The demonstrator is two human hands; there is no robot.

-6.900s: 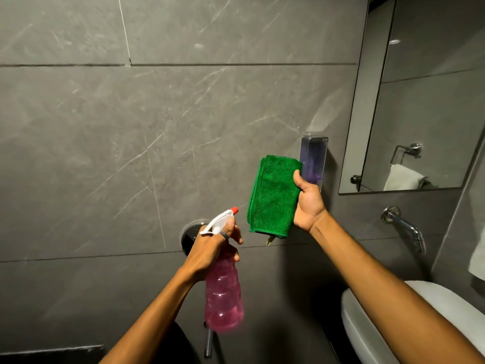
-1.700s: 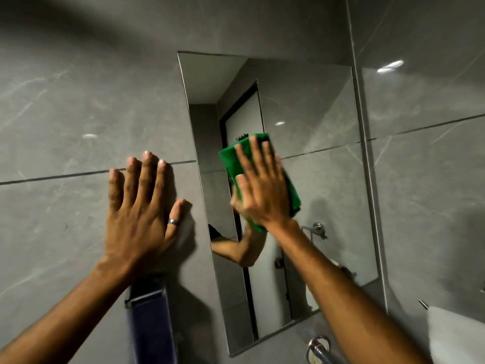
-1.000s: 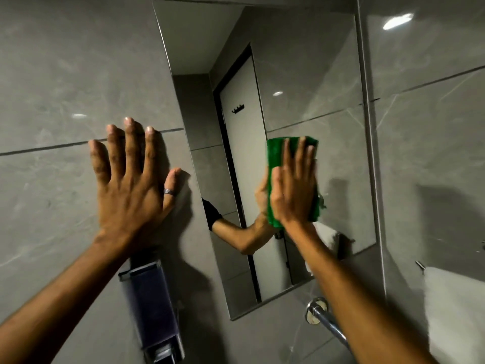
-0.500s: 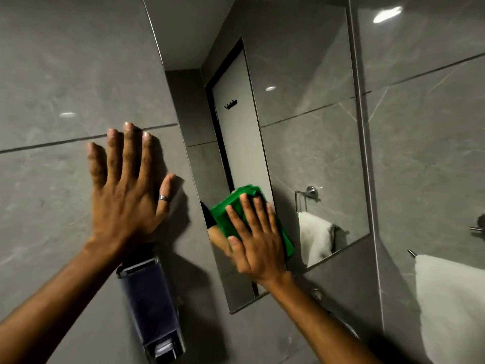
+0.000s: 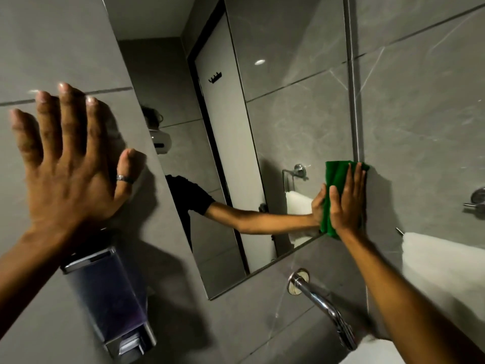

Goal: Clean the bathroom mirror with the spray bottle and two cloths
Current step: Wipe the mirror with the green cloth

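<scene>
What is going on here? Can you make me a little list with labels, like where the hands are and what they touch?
left hand: flat and open on the grey wall tile, holding nothing
right hand: pressing the green cloth flat on the mirror
cloth spot: mirror's lower right corner, at its right edge
below mirror: silver tap
under left hand: soap dispenser on the wall
far right: white towel hanging
spray bottle: not in view

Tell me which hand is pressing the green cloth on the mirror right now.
The right hand, flat over the green cloth at the mirror's lower right corner. The left hand is bare, splayed on the wall tile.
</scene>
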